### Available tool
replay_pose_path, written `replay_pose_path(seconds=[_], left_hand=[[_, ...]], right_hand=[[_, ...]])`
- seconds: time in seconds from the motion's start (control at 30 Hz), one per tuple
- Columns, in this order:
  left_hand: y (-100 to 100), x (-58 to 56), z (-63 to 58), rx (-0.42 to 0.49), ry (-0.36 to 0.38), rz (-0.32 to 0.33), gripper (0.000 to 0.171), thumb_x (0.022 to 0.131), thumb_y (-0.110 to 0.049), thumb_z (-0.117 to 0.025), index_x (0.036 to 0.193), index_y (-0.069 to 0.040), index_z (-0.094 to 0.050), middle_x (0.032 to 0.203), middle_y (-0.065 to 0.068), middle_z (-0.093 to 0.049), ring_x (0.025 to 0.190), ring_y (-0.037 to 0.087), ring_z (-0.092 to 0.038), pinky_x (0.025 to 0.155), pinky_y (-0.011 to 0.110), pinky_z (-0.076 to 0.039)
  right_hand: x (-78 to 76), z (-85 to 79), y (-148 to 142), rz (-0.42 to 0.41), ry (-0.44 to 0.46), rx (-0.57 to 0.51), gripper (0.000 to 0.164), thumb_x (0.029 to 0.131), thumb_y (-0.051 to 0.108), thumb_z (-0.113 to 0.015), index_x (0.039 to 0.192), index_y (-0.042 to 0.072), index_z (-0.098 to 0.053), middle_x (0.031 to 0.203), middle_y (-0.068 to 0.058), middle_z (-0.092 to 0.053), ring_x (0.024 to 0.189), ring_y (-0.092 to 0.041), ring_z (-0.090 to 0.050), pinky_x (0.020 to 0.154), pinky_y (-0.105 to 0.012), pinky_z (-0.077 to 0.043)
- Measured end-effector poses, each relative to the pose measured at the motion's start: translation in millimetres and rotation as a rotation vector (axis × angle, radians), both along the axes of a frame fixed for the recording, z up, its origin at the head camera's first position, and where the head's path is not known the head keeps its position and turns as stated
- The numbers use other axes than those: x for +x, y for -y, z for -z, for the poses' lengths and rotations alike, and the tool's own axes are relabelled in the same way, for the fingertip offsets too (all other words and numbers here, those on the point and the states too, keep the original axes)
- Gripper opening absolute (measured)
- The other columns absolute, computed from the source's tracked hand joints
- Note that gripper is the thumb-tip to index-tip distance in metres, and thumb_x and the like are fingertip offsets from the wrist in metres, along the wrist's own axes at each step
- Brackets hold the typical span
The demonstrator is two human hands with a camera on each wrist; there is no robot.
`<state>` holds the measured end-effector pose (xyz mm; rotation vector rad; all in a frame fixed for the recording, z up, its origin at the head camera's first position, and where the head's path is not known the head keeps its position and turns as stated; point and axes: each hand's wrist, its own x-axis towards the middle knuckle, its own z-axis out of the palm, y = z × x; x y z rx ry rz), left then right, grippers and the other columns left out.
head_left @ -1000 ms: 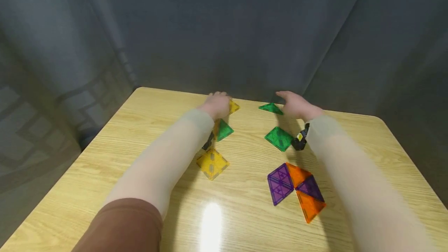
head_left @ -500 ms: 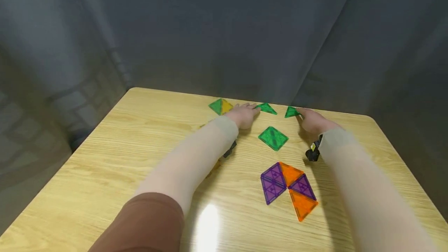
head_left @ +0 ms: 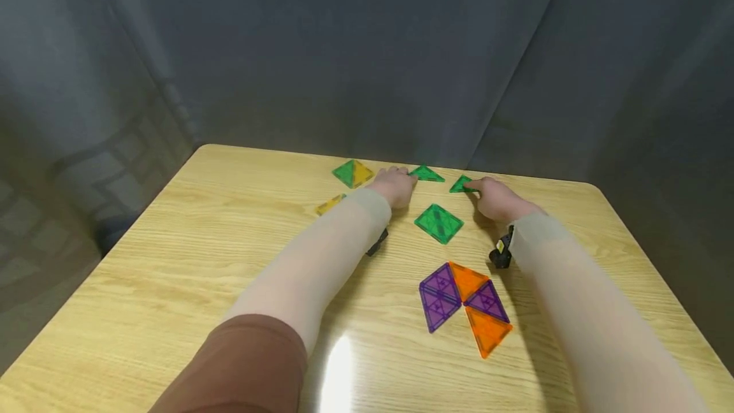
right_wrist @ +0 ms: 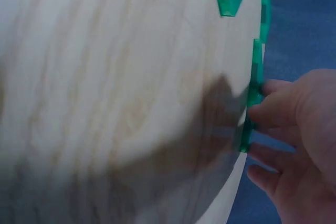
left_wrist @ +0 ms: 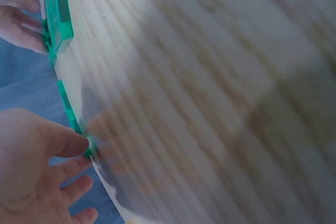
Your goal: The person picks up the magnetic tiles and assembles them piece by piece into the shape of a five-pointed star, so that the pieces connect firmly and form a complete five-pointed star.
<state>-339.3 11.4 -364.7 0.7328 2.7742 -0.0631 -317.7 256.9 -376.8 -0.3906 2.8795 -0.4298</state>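
Observation:
In the head view, my left hand (head_left: 394, 185) is at the far edge of the table, at the left corner of a green triangle tile (head_left: 427, 174). Its thumb and forefinger pinch that corner in the left wrist view. My right hand (head_left: 494, 198) holds a second green triangle tile (head_left: 461, 184) just to the right, with its fingertips on the tile's edge (right_wrist: 255, 69). Only a narrow gap separates the two triangles. Nearer to me lies a green diamond (head_left: 439, 223) made of tiles.
Purple tiles (head_left: 440, 298) and orange tiles (head_left: 487, 331) form a partial ring at the front right. A green-and-yellow diamond (head_left: 352, 174) lies at the back left. A yellow tile (head_left: 329, 204) is partly hidden by my left forearm. A dark curtain (head_left: 344, 50) hangs behind the table (head_left: 189, 260).
My left hand has left the yellow tiles and moved right to the green triangle. My right hand has come down onto the other green triangle and brought it leftward, closer to the first.

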Motion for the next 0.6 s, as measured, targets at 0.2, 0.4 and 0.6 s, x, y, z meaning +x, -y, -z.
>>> replay_pose_path(seconds=[0.2, 0.4, 0.6], left_hand=[[-5, -4.6, 7.3, 0.015, -0.059, 0.031, 0.043, 0.105, -0.018, -0.036, 0.147, -0.014, -0.048, 0.159, 0.011, -0.028, 0.147, 0.031, -0.020, 0.118, 0.045, -0.019], [-6, -10.7, 11.4, 0.098, -0.141, 0.061, 0.037, 0.101, -0.012, -0.042, 0.132, -0.015, -0.063, 0.140, 0.007, -0.049, 0.129, 0.026, -0.042, 0.110, 0.038, -0.033], [0, -7.2, 12.9, 0.048, -0.048, 0.010, 0.048, 0.108, -0.019, -0.033, 0.155, -0.021, -0.033, 0.161, 0.001, -0.024, 0.147, 0.024, -0.019, 0.119, 0.045, -0.016]], right_hand=[[1.2, 1.2, 6, 0.004, -0.017, 0.042, 0.054, 0.091, -0.010, -0.041, 0.145, -0.005, -0.043, 0.124, -0.035, -0.047, 0.111, -0.046, -0.050, 0.089, -0.051, -0.046], [3.0, -3.7, 15, 0.019, -0.033, -0.137, 0.047, 0.092, -0.010, -0.037, 0.137, -0.009, -0.052, 0.135, -0.034, -0.048, 0.122, -0.046, -0.047, 0.100, -0.056, -0.042], [5.6, 0.2, 15, -0.033, 0.006, -0.144, 0.058, 0.088, -0.018, -0.033, 0.144, -0.005, -0.046, 0.147, -0.029, -0.039, 0.136, -0.047, -0.032, 0.111, -0.059, -0.029]])
